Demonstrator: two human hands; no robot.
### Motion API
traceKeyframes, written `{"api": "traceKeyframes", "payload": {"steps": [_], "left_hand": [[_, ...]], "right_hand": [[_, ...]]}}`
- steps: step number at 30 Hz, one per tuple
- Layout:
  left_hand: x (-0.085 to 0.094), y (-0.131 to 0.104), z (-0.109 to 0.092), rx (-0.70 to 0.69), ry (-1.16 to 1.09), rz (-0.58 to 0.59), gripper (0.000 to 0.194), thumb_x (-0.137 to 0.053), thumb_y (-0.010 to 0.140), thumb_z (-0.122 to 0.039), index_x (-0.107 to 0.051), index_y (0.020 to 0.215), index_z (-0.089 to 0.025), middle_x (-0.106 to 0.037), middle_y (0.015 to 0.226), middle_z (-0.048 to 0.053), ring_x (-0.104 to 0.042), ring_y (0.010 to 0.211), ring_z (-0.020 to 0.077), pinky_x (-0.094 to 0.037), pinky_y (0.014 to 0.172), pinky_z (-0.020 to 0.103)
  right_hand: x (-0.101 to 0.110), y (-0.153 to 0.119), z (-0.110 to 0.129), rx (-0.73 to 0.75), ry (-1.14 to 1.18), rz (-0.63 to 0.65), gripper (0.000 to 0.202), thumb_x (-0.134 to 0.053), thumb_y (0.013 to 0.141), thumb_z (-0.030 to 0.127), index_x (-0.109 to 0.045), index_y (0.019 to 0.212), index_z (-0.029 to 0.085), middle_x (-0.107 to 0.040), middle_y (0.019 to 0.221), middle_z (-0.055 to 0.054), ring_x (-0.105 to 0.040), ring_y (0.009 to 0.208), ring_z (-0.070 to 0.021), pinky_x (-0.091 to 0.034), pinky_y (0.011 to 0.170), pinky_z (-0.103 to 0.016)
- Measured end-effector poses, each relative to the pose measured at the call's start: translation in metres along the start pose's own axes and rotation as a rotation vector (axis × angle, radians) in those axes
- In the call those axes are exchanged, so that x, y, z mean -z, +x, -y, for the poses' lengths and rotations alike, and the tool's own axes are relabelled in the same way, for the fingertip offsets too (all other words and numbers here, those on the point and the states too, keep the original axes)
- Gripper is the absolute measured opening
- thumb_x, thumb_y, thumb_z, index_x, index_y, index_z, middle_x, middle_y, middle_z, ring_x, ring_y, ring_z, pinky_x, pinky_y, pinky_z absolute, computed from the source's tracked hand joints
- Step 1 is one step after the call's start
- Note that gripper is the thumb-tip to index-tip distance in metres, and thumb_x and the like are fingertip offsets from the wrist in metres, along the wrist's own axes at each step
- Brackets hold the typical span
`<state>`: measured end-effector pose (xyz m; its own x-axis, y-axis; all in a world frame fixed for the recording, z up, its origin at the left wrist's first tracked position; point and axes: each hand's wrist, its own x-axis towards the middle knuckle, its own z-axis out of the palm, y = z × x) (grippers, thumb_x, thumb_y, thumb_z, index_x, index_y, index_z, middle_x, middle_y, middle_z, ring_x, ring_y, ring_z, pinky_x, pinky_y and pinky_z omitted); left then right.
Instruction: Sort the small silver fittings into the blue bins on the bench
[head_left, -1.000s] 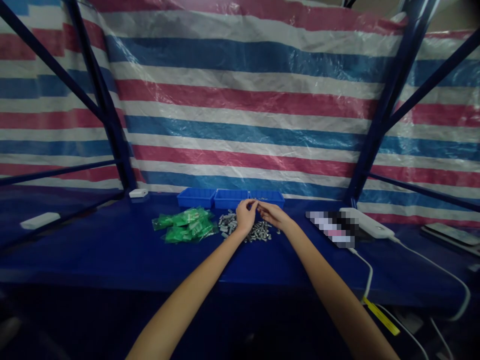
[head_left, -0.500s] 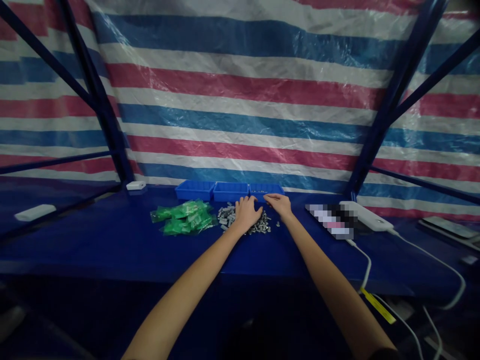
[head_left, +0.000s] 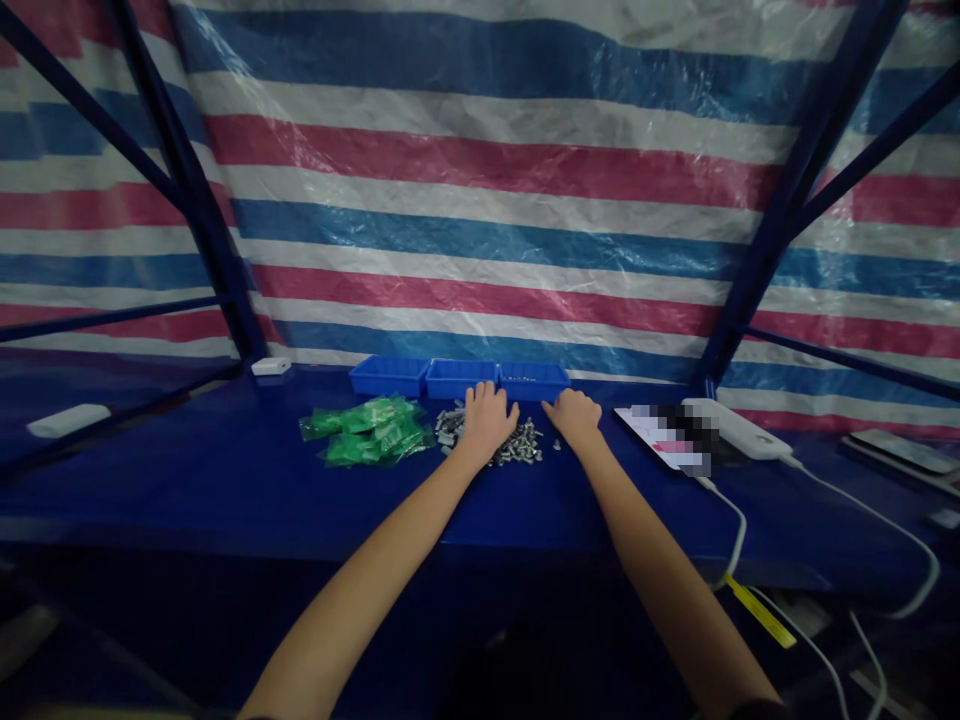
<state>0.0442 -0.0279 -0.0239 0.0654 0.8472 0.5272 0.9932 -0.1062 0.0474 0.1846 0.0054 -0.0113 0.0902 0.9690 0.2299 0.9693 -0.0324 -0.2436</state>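
Observation:
My left hand (head_left: 487, 418) lies over a heap of small metal screws (head_left: 523, 445), fingers apart and pointing to the bins, hiding part of the heap. Grey pieces (head_left: 448, 428) like wall plugs lie left of it. My right hand (head_left: 577, 413) is just right of the heap, fingers curled in; whatever they may hold is hidden. One loose screw (head_left: 556, 446) lies near that hand. Behind the heap stand three blue bins in a row: a left bin (head_left: 390, 382), a middle bin (head_left: 461, 383) and a right bin (head_left: 544, 384) with small bits inside.
Green plastic bags (head_left: 379, 435) lie piled left of the heap. To the right are a phone (head_left: 637, 425) and a white power bank (head_left: 742, 430) with white cables (head_left: 739, 520). White devices sit at the left. A striped sheet (head_left: 480, 220) hangs behind the blue table (head_left: 225, 480).
My right hand has drawn back from the right bin, slightly right, and its fingers have curled in. My left hand stays over the heap, its fingers reaching a little farther forward.

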Motion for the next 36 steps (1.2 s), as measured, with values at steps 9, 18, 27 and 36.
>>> {"api": "traceKeyframes", "payload": {"steps": [9, 18, 27, 36], "left_hand": [[-0.010, -0.008, -0.016, -0.188, -0.116, 0.217, 0.032, -0.040, 0.083, -0.040, -0.054, 0.100, -0.016, -0.055, 0.108, 0.011, -0.047, 0.107, 0.0266, -0.037, 0.090, 0.041], [-0.012, -0.004, -0.017, -0.136, -0.149, 0.192, 0.028, -0.036, 0.086, -0.032, -0.056, 0.098, -0.016, -0.061, 0.104, 0.011, -0.054, 0.100, 0.0250, -0.039, 0.086, 0.039], [-0.005, -0.001, -0.009, 0.082, -0.220, 0.042, 0.022, -0.040, 0.084, -0.024, -0.059, 0.096, -0.020, -0.065, 0.101, 0.007, -0.053, 0.100, 0.0234, -0.036, 0.086, 0.038], [-0.007, 0.000, -0.005, 0.106, -0.274, -0.013, 0.017, -0.045, 0.081, -0.023, -0.059, 0.090, -0.020, -0.064, 0.098, 0.006, -0.053, 0.098, 0.0229, -0.035, 0.086, 0.038]], "right_hand": [[0.006, -0.007, 0.010, 0.006, -0.087, 0.220, 0.038, -0.037, 0.091, 0.032, -0.064, 0.104, 0.009, -0.063, 0.107, -0.020, -0.060, 0.102, -0.0246, -0.043, 0.082, -0.032], [-0.001, -0.009, 0.018, 0.108, 0.085, 0.102, 0.033, -0.040, 0.088, 0.029, -0.063, 0.102, 0.010, -0.063, 0.105, -0.019, -0.061, 0.100, -0.0255, -0.045, 0.079, -0.030], [-0.011, 0.001, 0.010, 0.118, 0.239, 0.002, 0.029, -0.050, 0.081, 0.041, -0.069, 0.091, 0.022, -0.068, 0.093, -0.009, -0.063, 0.093, -0.0227, -0.045, 0.077, -0.029], [-0.021, 0.000, 0.012, 0.239, 0.352, 0.061, 0.017, -0.060, 0.075, 0.035, -0.071, 0.083, 0.026, -0.071, 0.085, -0.002, -0.064, 0.089, -0.0190, -0.046, 0.075, -0.027]]}}
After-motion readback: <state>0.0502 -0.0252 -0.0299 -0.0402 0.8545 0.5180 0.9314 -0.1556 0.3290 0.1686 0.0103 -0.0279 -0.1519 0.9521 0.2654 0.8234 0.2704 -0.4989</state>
